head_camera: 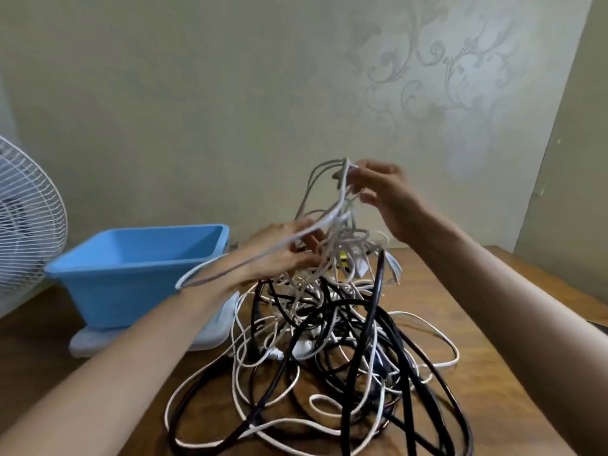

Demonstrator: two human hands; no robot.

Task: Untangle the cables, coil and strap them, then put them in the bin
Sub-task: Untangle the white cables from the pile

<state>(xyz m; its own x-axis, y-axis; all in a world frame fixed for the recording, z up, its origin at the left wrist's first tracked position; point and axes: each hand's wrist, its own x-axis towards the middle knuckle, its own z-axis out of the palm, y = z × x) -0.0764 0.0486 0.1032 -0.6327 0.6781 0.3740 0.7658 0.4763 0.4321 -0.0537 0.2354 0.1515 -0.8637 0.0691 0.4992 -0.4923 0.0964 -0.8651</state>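
Nearest, thin white cords and thick, glossy black ones lie looped over each other on a brown wooden table (493, 373). The lowest loops are cut off by the bottom edge. These cables (329, 357) rise from the flat loops into a tight knot in the middle of the table, where single strands cannot be followed. A small yellow piece shows inside the knot, too small to tell what it is.

The left hand (279, 255) reaches into the top of the knot with its fingers buried among the strands. A white loop lies across its wrist, and whether it grips anything cannot be told. The right hand (388, 199) is raised above it and pinches a bunch of pale strands between thumb and fingertips; they hang down into the heap.

Left of the heap stands a rectangular bin (131, 284) of smooth blue plastic on a pale, rounded lid (98, 343). What shows of its inside is bare plastic; its floor is hidden behind the near wall. A white wire fan (29, 209) is cut off at the left edge. Behind is a cream wall (230, 93) with a faint scroll pattern.
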